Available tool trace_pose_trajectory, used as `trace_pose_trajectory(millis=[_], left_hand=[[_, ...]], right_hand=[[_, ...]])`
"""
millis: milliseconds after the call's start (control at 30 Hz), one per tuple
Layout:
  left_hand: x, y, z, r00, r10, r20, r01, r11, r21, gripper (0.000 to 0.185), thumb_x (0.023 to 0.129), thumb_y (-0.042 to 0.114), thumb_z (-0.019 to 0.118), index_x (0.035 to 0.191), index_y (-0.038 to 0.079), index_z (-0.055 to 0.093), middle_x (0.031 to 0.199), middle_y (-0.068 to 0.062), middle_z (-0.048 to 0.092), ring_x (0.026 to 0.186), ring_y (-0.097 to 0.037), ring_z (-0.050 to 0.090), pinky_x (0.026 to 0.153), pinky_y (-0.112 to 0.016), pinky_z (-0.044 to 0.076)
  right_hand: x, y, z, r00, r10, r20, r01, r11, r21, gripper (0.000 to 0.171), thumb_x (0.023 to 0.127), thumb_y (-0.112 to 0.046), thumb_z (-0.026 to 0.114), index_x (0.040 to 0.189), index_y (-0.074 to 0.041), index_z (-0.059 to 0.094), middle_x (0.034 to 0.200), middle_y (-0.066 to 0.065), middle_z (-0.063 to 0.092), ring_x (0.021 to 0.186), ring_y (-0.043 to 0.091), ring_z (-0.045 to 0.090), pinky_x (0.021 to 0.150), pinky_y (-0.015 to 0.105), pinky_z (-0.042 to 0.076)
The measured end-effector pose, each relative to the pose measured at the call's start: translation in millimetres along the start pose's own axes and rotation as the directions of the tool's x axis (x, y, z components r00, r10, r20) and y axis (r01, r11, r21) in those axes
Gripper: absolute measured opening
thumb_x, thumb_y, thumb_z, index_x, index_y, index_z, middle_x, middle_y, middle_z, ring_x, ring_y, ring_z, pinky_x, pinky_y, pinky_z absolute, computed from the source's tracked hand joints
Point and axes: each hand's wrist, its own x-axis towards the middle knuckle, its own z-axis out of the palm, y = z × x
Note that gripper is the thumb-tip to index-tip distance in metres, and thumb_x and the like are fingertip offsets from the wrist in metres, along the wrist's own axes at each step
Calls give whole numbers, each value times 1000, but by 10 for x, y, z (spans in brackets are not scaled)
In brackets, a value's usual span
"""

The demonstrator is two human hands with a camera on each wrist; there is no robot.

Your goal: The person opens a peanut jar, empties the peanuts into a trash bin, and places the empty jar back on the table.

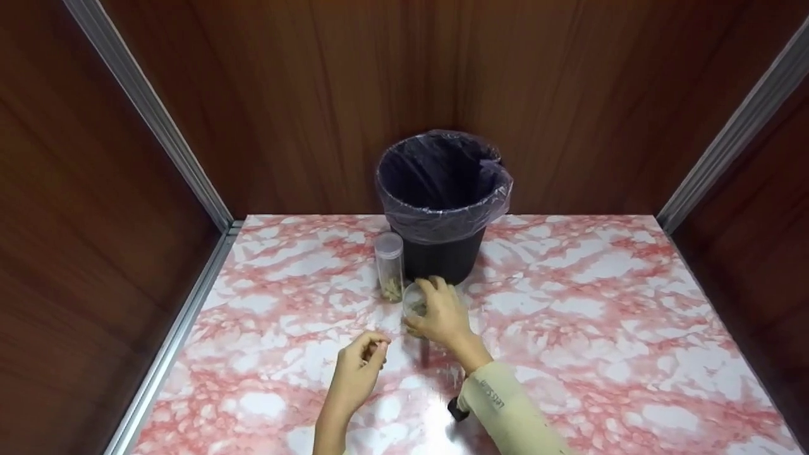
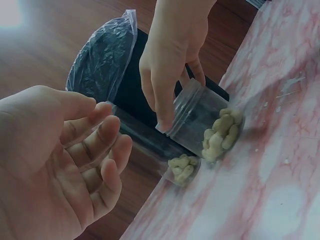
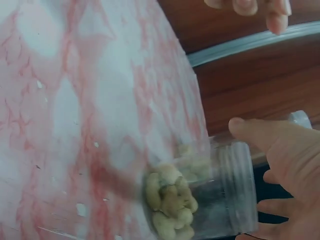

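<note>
If the right hand (image 1: 445, 319), gripping the jar (image 2: 196, 125) by its rim, tilts, peanuts (image 2: 221, 136) may spill; the left hand (image 1: 359, 370), loosely curled, holds nothing.

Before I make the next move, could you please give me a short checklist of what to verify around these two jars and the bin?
1. Wide jar upright on the table: ok.
2. Wide jar uncovered: ok, its mouth is open, with peanuts at the bottom.
3. Right hand firmly gripping the wide jar: cannot tell; its fingers are at the mouth.
4. Left hand free: ok, nothing visible in it.
5. Tall jar upright: ok.
6. Bin lined: ok, a bag hangs over its edge.
</note>
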Motion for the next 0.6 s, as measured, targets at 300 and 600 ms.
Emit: trace_pose_trajectory(millis=[300,600], left_hand=[[-22,213,53,1000,5,-29,-5,1000,-23,11,99,6,55,102,3,66,82,-8,61,72,-30,62,63,-27,53],[97,-207,351,997,-74,-6,72,981,-182,21,99,9,56,118,1,59,108,-14,56,88,-30,61,75,-39,54]], right_hand=[[-85,125,-19,998,60,-11,-59,995,84,65,61,-29,87,119,-14,62,116,10,54,104,34,54,87,47,49],[-305,256,-283,992,92,-84,-70,969,236,72,56,-22,87,122,-8,62,116,14,55,105,32,54,90,47,47]])
